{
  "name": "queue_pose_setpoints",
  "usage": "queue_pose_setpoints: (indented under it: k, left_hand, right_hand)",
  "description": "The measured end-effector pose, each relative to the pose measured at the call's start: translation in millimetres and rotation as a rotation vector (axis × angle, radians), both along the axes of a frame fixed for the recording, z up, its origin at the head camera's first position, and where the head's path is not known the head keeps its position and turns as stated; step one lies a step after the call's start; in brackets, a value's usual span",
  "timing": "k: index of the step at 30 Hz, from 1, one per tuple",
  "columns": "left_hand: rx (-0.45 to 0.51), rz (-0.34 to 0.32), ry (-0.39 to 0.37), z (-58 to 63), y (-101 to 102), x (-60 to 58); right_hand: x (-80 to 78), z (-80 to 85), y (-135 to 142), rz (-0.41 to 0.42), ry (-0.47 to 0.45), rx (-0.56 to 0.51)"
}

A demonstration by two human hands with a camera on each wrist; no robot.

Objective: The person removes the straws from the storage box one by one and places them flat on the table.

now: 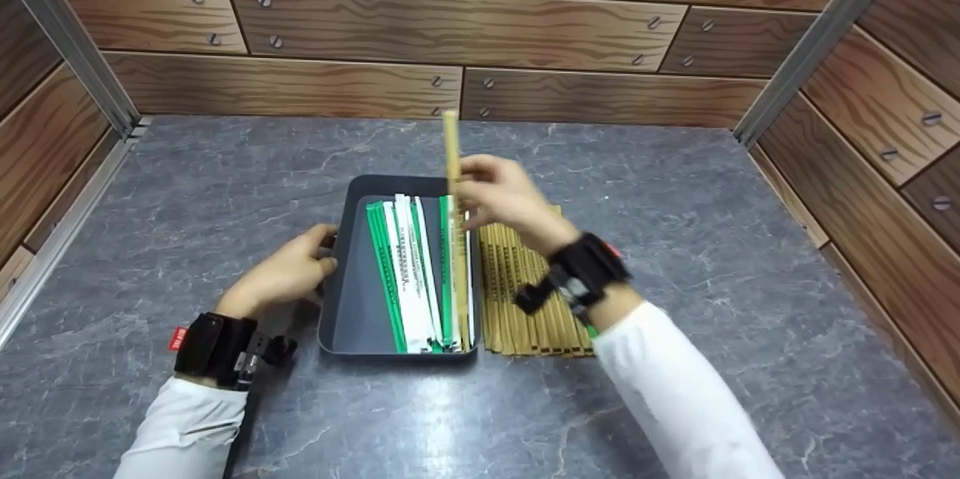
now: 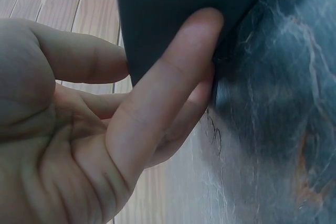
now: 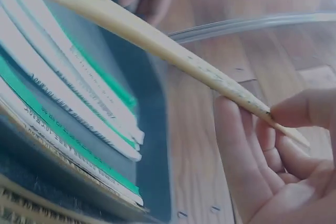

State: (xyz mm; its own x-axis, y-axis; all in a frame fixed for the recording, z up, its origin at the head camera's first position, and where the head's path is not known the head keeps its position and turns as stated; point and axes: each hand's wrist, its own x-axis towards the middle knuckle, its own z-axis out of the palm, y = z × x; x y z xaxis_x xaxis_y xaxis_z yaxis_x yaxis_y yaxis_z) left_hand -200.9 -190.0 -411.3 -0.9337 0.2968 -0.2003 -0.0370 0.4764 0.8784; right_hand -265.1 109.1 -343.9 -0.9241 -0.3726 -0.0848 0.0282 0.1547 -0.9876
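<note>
My right hand [image 1: 499,190] pinches a thin brown paper-wrapped stick [image 3: 173,59] between thumb and fingers near one end. The stick is tilted up over the right side of a dark grey tray [image 1: 345,314]. Inside the tray lie several green and white wrapped sticks [image 1: 412,276], lengthwise, with a brown one along the right wall. At the tray's left side is my left hand [image 1: 281,272]; in the left wrist view its thumb [image 2: 194,40] lies straight against the outer wall, and the other fingers are partly hidden.
To the right of the tray, a row of brown wrapped sticks [image 1: 517,291] lies side by side on the grey marbled table [image 1: 697,254], partly under my right forearm. Wood-patterned panels [image 1: 450,21] enclose the back and sides, with metal corner posts [image 1: 802,58].
</note>
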Motion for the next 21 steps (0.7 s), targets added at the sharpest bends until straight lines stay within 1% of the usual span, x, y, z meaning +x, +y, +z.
queue_pose_setpoints:
  k: [4, 6, 8, 10, 13, 15, 18, 21]
  left_hand:
    - [0.008, 0.001, -0.003, -0.1, 1, -0.2]
    - [0.009, -0.002, -0.002, -0.1, 1, -0.2]
    - [0.008, -0.003, -0.005, 0.4, 1, 0.1]
    - [0.008, -0.002, -0.008, 1.1, 1, 0.1]
    - [0.007, -0.004, -0.011, 1.7, 1, 0.0]
    - [0.006, -0.007, -0.01, 1.1, 1, -0.5]
    - [-0.005, -0.01, -0.006, 0.3, 1, -0.4]
    - [-0.008, -0.005, -0.007, 0.3, 1, 0.2]
  right_hand:
    - [6.2, -0.2, 43, -0.05, 0.042, -0.079]
    - [7.3, -3.7, 67, -0.078, 0.051, -0.085]
    - [7.9, -8.9, 91, -0.106, 0.048, -0.07]
    - [7.8, -16.0, 114, -0.13, 0.032, -0.019]
    - [8.0, -29.3, 143, -0.153, -0.005, 0.113]
    - [8.1, -38.5, 157, -0.161, -0.03, 0.207]
    - [7.2, -50.6, 168, -0.171, -0.064, 0.324]
    - [3.8, -58.4, 169, -0.186, -0.081, 0.402]
